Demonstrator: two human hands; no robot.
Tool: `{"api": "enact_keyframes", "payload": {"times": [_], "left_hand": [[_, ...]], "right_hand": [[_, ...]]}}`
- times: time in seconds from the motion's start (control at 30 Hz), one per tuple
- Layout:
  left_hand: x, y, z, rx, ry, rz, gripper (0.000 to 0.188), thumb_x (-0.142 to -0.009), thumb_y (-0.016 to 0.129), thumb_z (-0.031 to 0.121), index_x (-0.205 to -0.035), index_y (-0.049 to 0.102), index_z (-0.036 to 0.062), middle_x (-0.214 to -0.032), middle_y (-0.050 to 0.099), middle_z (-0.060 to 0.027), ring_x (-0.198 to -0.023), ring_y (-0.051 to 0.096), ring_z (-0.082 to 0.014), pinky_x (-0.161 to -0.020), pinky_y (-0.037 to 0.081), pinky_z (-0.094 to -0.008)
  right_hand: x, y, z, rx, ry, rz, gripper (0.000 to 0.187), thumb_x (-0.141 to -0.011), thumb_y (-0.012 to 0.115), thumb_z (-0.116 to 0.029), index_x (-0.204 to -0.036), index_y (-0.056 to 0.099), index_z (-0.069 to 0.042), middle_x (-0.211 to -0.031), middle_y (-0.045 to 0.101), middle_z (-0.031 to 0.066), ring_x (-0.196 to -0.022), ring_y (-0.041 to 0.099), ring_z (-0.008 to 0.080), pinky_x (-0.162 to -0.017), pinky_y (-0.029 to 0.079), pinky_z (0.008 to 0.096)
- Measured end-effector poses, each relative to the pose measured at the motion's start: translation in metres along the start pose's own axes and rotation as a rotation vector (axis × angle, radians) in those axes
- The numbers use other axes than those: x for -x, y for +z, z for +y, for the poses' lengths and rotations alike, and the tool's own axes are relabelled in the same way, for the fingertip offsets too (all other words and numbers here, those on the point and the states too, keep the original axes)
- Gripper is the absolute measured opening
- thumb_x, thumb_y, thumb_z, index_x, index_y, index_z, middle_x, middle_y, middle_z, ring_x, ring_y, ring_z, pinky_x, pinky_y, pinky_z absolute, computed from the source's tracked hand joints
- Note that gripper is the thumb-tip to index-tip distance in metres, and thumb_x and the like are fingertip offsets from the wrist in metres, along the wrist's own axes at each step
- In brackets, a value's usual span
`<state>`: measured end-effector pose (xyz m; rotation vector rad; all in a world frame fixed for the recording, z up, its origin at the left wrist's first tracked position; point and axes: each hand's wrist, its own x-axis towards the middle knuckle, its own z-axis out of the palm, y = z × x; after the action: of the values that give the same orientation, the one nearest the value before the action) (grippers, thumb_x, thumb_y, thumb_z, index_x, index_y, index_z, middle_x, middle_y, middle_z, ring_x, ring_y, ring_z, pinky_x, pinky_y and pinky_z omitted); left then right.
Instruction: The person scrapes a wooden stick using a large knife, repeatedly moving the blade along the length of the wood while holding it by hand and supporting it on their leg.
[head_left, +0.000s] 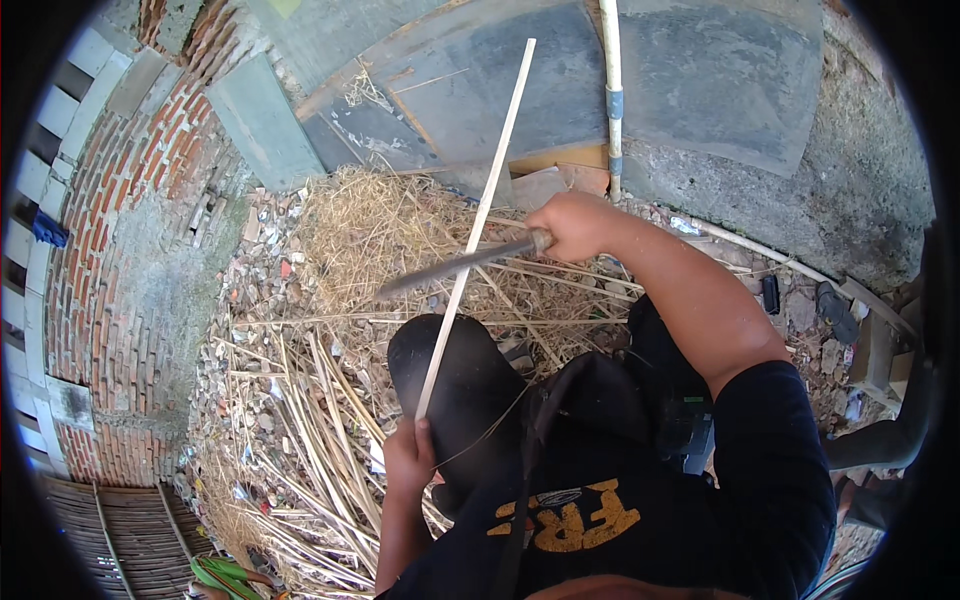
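My left hand (408,458) is closed around the lower end of a long pale bamboo strip (487,195), which slants up and away over my dark-clad knee. In my right hand (572,228) is the handle of a machete (455,268), its dark blade pointing left and slightly blurred. The blade crosses the strip near its middle; whether the edge bites into it I cannot tell. Below the blade lies a heap of thin straw-like shavings (375,235).
Several split bamboo strips (320,450) lie on rubble at the left. A brick wall (120,270) rises on the left, with grey panels (720,80) and a white pipe (612,90) ahead. Part of another person (885,440) shows at the right edge.
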<state>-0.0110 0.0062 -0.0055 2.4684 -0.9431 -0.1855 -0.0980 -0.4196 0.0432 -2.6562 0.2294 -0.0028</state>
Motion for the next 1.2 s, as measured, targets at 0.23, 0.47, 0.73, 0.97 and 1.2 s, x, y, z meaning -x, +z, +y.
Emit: {"api": "enact_keyframes", "payload": {"times": [0.23, 0.47, 0.73, 0.97, 1.2], "left_hand": [[-0.003, -0.003, -0.001, -0.011, 0.002, -0.020, 0.035, -0.101, 0.051, 0.028, -0.079, 0.053, 0.0010, -0.060, 0.056, -0.0227, -0.057, 0.058, -0.0446, -0.052, 0.043, -0.0487], [-0.003, -0.002, 0.000, -0.005, 0.003, -0.013, 0.036, -0.101, 0.052, 0.028, -0.076, 0.052, 0.0014, -0.058, 0.055, -0.0224, -0.055, 0.058, -0.0442, -0.050, 0.042, -0.0481], [-0.002, 0.000, -0.007, 0.006, 0.034, 0.008, 0.038, -0.101, 0.051, 0.030, -0.076, 0.052, 0.0014, -0.057, 0.054, -0.0214, -0.054, 0.057, -0.0436, -0.050, 0.041, -0.0475], [-0.004, -0.001, -0.003, 0.007, -0.025, -0.016, 0.038, -0.101, 0.050, 0.032, -0.078, 0.053, 0.0014, -0.059, 0.056, -0.0216, -0.056, 0.059, -0.0434, -0.051, 0.043, -0.0470], [-0.003, -0.001, 0.000, 0.014, -0.009, -0.007, 0.038, -0.101, 0.050, 0.031, -0.078, 0.054, 0.0010, -0.059, 0.056, -0.0221, -0.057, 0.059, -0.0435, -0.053, 0.043, -0.0475]], "right_hand": [[-0.005, 0.009, 0.054, 0.007, 0.121, 0.208, 0.029, -0.076, 0.070, -0.026, -0.098, 0.068, -0.007, -0.091, 0.069, 0.0186, -0.090, 0.066, 0.0377, -0.081, 0.052, 0.0461], [0.003, 0.005, 0.015, -0.060, 0.090, 0.159, 0.025, -0.077, 0.070, -0.025, -0.096, 0.068, -0.008, -0.089, 0.068, 0.0176, -0.090, 0.066, 0.0362, -0.079, 0.052, 0.0471], [0.000, 0.006, -0.001, 0.024, -0.045, 0.026, 0.022, -0.074, 0.071, -0.024, -0.092, 0.067, -0.012, -0.085, 0.068, 0.0158, -0.085, 0.066, 0.0366, -0.074, 0.051, 0.0482], [0.001, 0.007, 0.047, -0.005, 0.099, 0.166, 0.029, -0.077, 0.072, -0.028, -0.095, 0.067, -0.006, -0.086, 0.067, 0.0185, -0.088, 0.066, 0.0369, -0.079, 0.051, 0.0465], [-0.001, 0.007, 0.026, -0.102, 0.067, 0.167, 0.029, -0.079, 0.072, -0.029, -0.097, 0.067, -0.006, -0.087, 0.067, 0.0184, -0.088, 0.066, 0.0372, -0.077, 0.051, 0.0473]]}}
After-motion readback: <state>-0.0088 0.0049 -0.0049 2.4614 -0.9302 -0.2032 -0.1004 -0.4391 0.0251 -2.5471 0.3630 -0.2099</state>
